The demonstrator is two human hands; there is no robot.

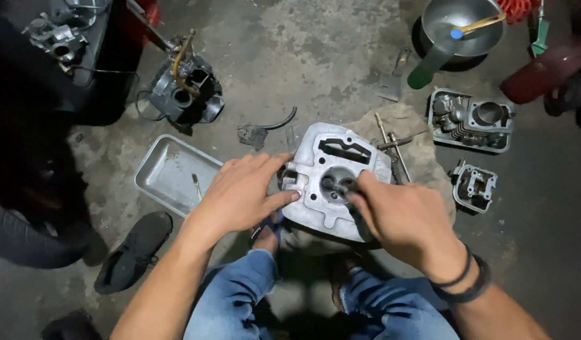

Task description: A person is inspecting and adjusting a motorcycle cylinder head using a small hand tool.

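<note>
Though dim at the edges, lit well enough at centre: silvery cast cylinder head (333, 182), near the knees, resting on the concrete floor (290, 56) partly over a tan rag (423, 157). Rounded corners, a long slot at the far side, a round chamber in the middle, matte pitted metal. Left hand (240, 195) flat against its left edge, fingers (265, 165) spread wide and pressing. Right hand (404, 217) over the chamber, fingers (360, 195) pinched around a dark slender tool (341, 187). Left of that, a shallow dented metal tray (171, 173) and a black shoe (133, 252). Far left, a greasy carburettor (183, 91). Right, a finned engine block (470, 119) and a small cast cover (474, 186). Far right, a steel bowl (460, 25). Floor grey, stained, rough.
</note>
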